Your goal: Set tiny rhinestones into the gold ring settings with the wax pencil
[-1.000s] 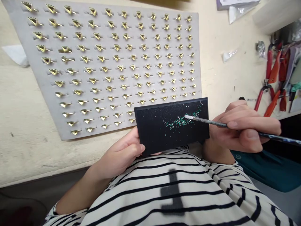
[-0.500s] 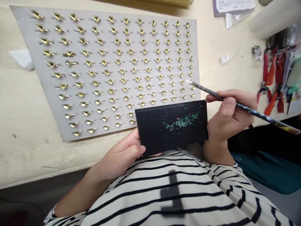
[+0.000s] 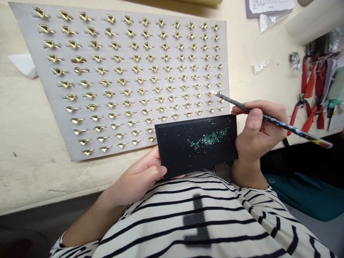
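Observation:
A flat black tray [image 3: 177, 154] is tilted in front of my striped top, with my left hand [image 3: 145, 173] closed on its left end, thumb on top. Tiny green and clear stones [image 3: 209, 139] lie scattered across its upper right part. My right hand [image 3: 259, 129] pinches a thin dark pencil-like stick [image 3: 285, 124] with a pale tip. That tip sits over the right side of a grey board [image 3: 53, 118]; whether it touches a ring there I cannot tell. Rows of gold-coloured rings [image 3: 127, 91] with triangular heads stand in slots in the board.
Red and orange-handled pliers [image 3: 313, 93] lie at the right edge of the table. Small plastic bags [image 3: 260, 67], a paper pad [image 3: 268, 7] and a pale cylinder [image 3: 309, 21] are at the upper right. A white scrap [image 3: 23, 65] lies left of the board.
My right hand has shifted slightly left with the stick, whose tip has moved a little left over the board. My left hand and the tray have hardly moved.

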Demonstrator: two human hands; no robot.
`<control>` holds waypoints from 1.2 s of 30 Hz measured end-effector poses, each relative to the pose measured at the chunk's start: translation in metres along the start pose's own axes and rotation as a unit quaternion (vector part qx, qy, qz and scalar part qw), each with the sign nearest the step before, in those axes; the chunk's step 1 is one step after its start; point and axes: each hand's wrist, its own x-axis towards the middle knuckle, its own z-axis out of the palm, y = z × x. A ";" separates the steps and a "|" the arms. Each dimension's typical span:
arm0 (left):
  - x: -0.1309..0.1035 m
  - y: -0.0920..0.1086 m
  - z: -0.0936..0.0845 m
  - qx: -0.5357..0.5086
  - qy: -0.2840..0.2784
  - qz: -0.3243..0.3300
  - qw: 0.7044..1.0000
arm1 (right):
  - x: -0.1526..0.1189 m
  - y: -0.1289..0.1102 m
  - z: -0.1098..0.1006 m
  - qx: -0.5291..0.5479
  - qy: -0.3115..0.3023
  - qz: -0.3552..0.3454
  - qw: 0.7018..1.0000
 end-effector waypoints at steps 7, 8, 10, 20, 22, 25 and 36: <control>0.000 0.000 0.003 -0.045 -0.024 0.003 0.999 | 0.000 0.000 0.001 0.011 0.017 0.000 1.000; 0.000 0.000 0.003 -0.050 -0.026 0.002 0.998 | 0.000 0.000 0.001 0.013 0.017 -0.001 1.000; 0.000 0.001 0.003 -0.061 -0.027 -0.001 0.998 | 0.000 0.000 0.001 0.016 0.021 -0.002 1.000; 0.000 0.003 0.006 -0.060 -0.024 0.004 0.998 | -0.001 -0.002 0.000 0.000 0.001 0.016 1.000; 0.001 0.003 0.006 -0.070 -0.024 0.002 0.997 | -0.001 -0.003 0.000 -0.002 -0.004 0.020 1.000; 0.001 0.003 0.007 -0.073 -0.021 0.000 0.997 | 0.000 -0.003 0.000 0.000 -0.010 0.019 1.000; 0.001 0.002 0.004 -0.043 -0.011 0.002 0.999 | -0.001 -0.001 0.001 -0.008 0.006 0.022 1.000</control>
